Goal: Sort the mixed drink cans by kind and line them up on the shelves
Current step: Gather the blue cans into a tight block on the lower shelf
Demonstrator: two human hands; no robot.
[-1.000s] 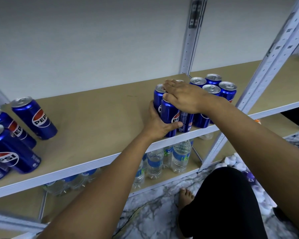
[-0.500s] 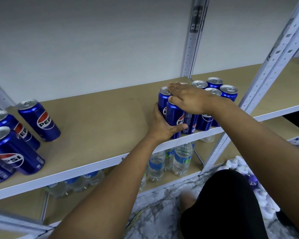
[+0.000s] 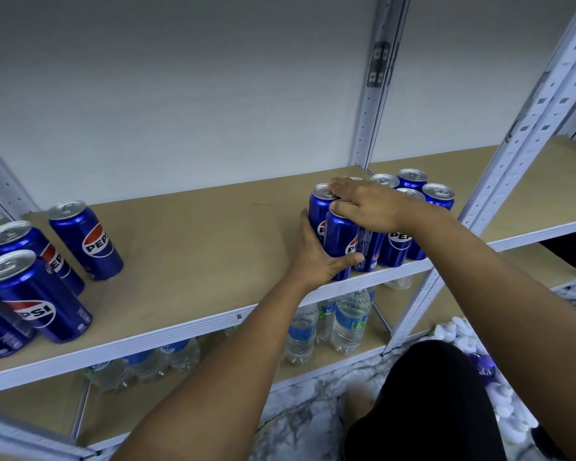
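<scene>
Two hands on one tight cluster of blue Pepsi cans point(image 3: 379, 224) at centre right of the frame, at the front edge of the upper shelf point(image 3: 197, 241). Left hand point(image 3: 316, 257) below and left of the cluster, palm against its left flank, thumb hooked across the base of the front can point(image 3: 340, 242), fingers wrapped round it, hidden behind. Right hand point(image 3: 363, 204) flat over the tops from the right, fingers straight and pressing, not clenched. Long axis of every can upright; cluster squeezed between the two hands, so the likely coming move a nudge rightward or a squaring-up, with the left hand the one doing the pushing. About eight cans countable in the cluster, some hidden under the right hand, so no firm total. Four loose cans point(image 3: 40, 271) at lower left of the frame, well apart from the cluster, upright and unaligned; a fifth possibly cut by the frame edge, unclear. Left hand nearer to those. Five or so water bottles point(image 3: 350, 319) on the lower shelf point(image 3: 403, 314) beneath, some standing, some lying, exact count uncertain. One kind of can visible only.
</scene>
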